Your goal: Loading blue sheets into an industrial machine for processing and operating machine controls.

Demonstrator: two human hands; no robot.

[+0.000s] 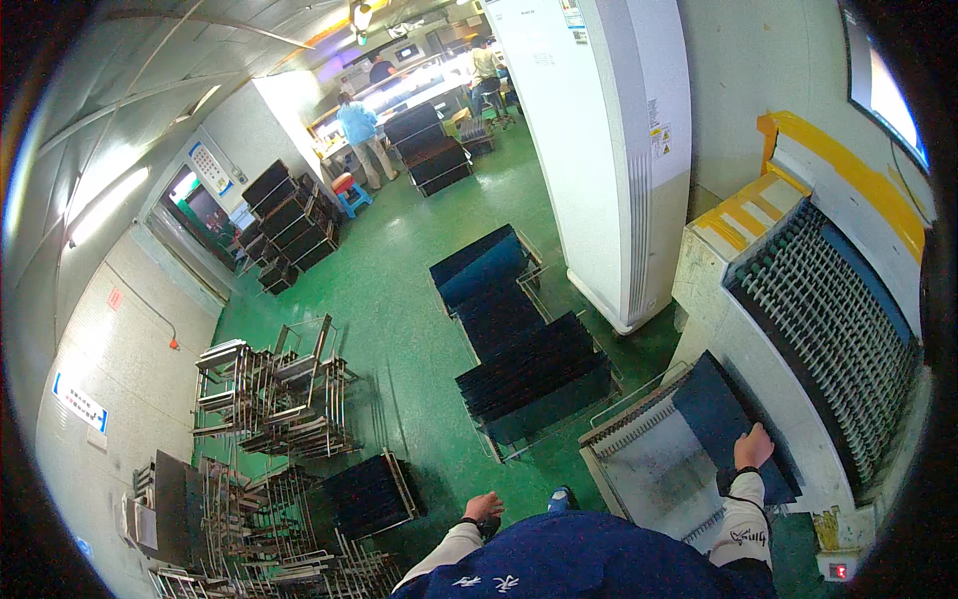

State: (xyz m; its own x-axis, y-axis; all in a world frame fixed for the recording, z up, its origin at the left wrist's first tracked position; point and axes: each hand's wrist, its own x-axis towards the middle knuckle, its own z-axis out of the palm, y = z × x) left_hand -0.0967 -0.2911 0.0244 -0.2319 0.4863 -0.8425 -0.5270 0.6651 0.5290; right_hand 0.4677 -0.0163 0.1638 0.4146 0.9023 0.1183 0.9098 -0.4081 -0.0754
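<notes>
My right hand is closed on the edge of a dark blue flat panel. The panel leans at a slant over a slotted rack, whose toothed sides run along a pale grey bed. Just right of the panel stands a machine with rows of rollers. My left hand hangs in front of my body above the green floor, its fingers loosely curled and apart from any object. Nearest to it is a rack of dark upright panels on the floor.
More racks packed with dark panels stand ahead. Bare metal racks crowd the left side. A tall white cabinet rises at the right. Farther back, a person in blue stands near a lit bench, with other people beyond.
</notes>
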